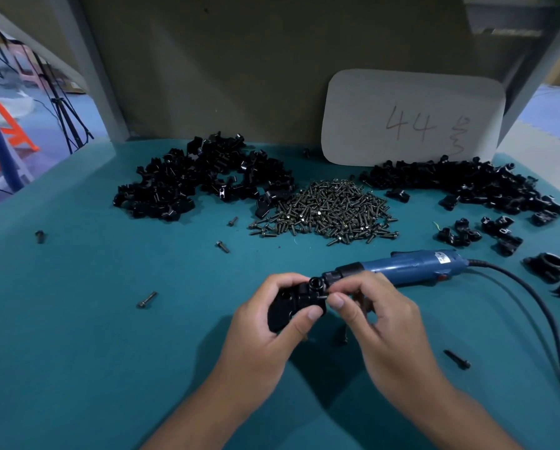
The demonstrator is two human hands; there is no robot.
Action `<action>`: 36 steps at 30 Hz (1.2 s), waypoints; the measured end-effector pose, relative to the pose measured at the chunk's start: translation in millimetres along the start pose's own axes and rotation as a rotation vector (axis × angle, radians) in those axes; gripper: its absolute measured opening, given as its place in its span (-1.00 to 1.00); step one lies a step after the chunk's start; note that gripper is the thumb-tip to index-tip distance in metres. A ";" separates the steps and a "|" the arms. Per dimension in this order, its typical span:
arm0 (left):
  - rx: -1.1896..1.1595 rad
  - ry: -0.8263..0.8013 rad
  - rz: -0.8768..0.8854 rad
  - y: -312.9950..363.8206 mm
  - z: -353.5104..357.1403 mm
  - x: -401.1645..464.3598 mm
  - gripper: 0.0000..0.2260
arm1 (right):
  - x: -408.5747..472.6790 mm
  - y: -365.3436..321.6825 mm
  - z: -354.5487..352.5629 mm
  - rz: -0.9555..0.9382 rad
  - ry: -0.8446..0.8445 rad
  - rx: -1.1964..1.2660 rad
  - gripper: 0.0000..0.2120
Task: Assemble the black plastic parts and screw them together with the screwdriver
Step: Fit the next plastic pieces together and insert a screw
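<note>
My left hand (265,323) grips a black plastic assembly (296,300) just above the teal table, thumb on its near side. My right hand (373,313) pinches a small dark screw (323,297) at the assembly's right side. The blue electric screwdriver (405,266) lies on the table behind my right hand, its tip pointing left toward the assembly. A heap of screws (329,211) sits mid-table. Piles of black plastic parts lie at the back left (200,180) and back right (467,185).
Loose screws lie scattered on the teal mat (93,319), one at the left (147,299) and one at the right (457,359). Several assembled black pieces (496,230) rest at the right. The screwdriver's black cord (545,319) curves along the right. A white card (411,116) leans against the back wall.
</note>
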State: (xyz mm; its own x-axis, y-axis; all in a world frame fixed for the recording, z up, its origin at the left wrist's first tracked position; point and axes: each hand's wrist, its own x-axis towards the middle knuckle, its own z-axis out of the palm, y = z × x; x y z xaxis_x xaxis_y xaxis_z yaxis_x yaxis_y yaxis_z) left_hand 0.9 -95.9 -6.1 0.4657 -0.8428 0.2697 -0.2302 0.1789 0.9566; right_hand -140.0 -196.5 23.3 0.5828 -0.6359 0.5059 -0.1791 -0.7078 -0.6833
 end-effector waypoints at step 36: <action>0.052 -0.095 -0.013 5.4 -0.2 0.1 -0.74 | 1.0 8.0 -20.0 -0.091 -0.321 -0.271 -0.71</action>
State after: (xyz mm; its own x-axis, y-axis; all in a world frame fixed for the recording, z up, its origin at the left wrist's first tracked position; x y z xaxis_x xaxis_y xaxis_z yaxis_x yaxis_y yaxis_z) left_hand -0.1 -95.0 -0.9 0.3867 -0.8895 0.2433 -0.2701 0.1431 0.9522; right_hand -156.7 -208.9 28.9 0.8153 -0.4693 0.3392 -0.2924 -0.8393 -0.4584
